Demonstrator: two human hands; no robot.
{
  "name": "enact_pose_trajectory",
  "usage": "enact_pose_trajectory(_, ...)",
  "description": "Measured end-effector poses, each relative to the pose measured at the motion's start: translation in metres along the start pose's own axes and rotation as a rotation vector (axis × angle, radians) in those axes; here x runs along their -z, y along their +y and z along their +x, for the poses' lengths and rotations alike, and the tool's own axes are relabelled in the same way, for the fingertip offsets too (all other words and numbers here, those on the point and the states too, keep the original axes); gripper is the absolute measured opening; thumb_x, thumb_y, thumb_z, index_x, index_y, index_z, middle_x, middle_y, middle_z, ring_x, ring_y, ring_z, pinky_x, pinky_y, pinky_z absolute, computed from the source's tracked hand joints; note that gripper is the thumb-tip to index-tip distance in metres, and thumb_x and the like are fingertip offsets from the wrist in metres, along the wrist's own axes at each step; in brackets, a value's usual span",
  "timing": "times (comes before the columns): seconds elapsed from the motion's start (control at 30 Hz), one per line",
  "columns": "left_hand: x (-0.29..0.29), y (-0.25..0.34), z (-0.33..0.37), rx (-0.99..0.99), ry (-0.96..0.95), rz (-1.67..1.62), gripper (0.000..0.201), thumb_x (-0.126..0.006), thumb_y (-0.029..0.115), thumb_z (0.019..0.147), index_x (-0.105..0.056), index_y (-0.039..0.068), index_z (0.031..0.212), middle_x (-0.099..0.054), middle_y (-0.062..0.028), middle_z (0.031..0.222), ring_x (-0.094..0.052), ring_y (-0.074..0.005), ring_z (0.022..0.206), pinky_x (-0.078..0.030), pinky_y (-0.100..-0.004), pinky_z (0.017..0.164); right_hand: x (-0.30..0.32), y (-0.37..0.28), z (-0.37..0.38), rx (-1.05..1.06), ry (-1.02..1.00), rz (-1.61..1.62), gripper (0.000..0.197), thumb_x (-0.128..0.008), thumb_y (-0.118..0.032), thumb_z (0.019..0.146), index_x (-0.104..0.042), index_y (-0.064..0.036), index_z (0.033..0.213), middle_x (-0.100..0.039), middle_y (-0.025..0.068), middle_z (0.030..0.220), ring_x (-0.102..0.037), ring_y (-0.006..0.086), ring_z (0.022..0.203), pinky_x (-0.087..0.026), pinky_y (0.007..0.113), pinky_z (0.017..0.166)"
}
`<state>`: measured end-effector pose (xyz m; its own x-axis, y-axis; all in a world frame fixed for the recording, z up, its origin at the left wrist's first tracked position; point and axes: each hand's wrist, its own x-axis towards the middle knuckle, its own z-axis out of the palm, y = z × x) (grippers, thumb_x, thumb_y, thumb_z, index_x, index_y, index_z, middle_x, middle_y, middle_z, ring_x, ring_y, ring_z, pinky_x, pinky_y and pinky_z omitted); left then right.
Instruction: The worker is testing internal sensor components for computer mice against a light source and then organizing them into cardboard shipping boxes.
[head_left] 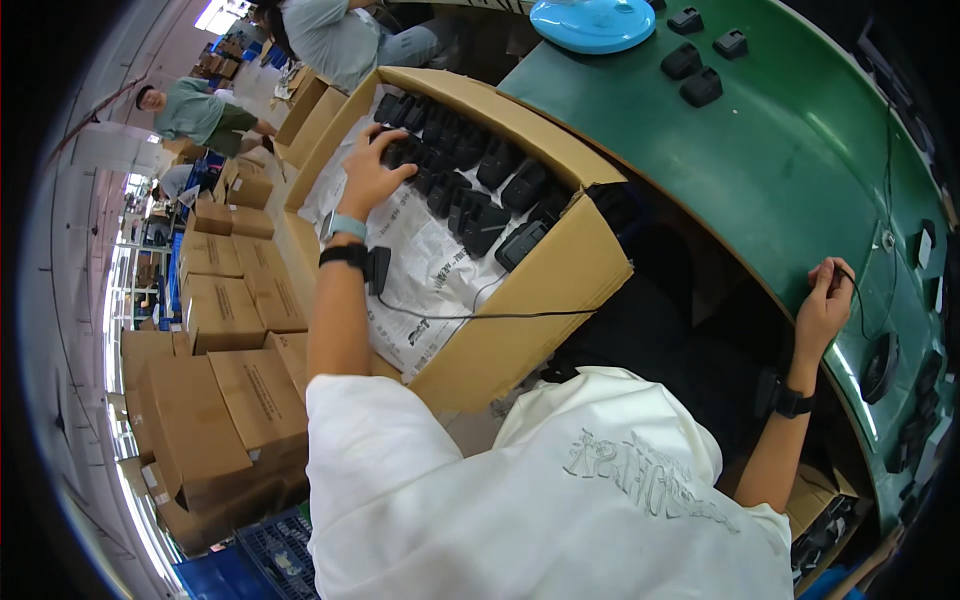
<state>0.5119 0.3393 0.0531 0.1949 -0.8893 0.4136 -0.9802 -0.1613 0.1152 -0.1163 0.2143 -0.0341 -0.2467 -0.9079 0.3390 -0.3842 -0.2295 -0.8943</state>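
Pinching a thin black cable (pixel 862 300), the right hand (pixel 828 300) has its fingers bunched at the edge of the green bench (pixel 640 120). The left hand (pixel 372 175), fingers curved and parted from the thumb, is down among black devices (pixel 525 187); whether it grips one, I cannot tell. They stand crowded along one side of an open cardboard box (pixel 530 310), over a printed white sheet (pixel 430 270). Beyond, closed brown cartons (pixel 190 410) are stacked on the left.
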Motion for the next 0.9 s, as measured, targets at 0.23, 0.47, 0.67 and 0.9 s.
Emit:
enact_pose_trajectory(0.23,0.037,0.139,-0.036,0.112,-0.253,-0.245,0.053,-0.086,0.028,0.073,-0.064,0.002,0.113,-0.061,-0.0147,0.115,-0.06,-0.0274,0.106,-0.049,-0.0376,0.088,0.0,0.004,0.002,0.012,-0.002,-0.025,0.02,-0.058,-0.019,0.104,-0.061,-0.0001,0.107,-0.059,0.0019,0.083,-0.056,0.0093,0.077,-0.049,0.024,0.073)
enact_pose_trajectory(0.47,0.02,0.131,-0.07,0.236,-0.3,-0.4,0.063,-0.084,0.03,0.078,-0.058,0.0,0.126,-0.063,-0.0118,0.117,-0.059,-0.0201,0.106,-0.05,-0.0337,0.086,-0.005,0.005,0.002,-0.005,-0.005,-0.008,0.02,-0.056,-0.018,0.105,-0.06,0.0005,0.109,-0.059,0.0025,0.085,-0.057,0.0098,0.078,-0.049,0.024,0.074)
enact_pose_trajectory(0.67,-0.006,0.097,-0.075,0.643,-0.198,-0.952,0.027,-0.072,0.008,0.088,-0.06,0.001,0.111,-0.067,-0.0049,0.096,-0.063,-0.012,0.083,-0.052,-0.0254,0.074,-0.004,0.007,0.002,-0.018,-0.019,0.055,0.019,-0.056,-0.017,0.105,-0.059,0.0009,0.109,-0.059,0.0029,0.087,-0.057,0.0096,0.08,-0.048,0.024,0.075)
enact_pose_trajectory(0.9,-0.014,0.094,-0.069,0.612,-0.11,-0.507,0.035,-0.081,0.012,0.077,-0.05,0.004,0.092,-0.066,-0.0093,0.09,-0.065,-0.0165,0.078,-0.052,-0.0311,0.067,-0.003,0.009,0.002,-0.013,-0.034,0.022,0.019,-0.056,-0.017,0.105,-0.059,0.0014,0.109,-0.059,0.003,0.087,-0.057,0.0094,0.08,-0.048,0.023,0.074)
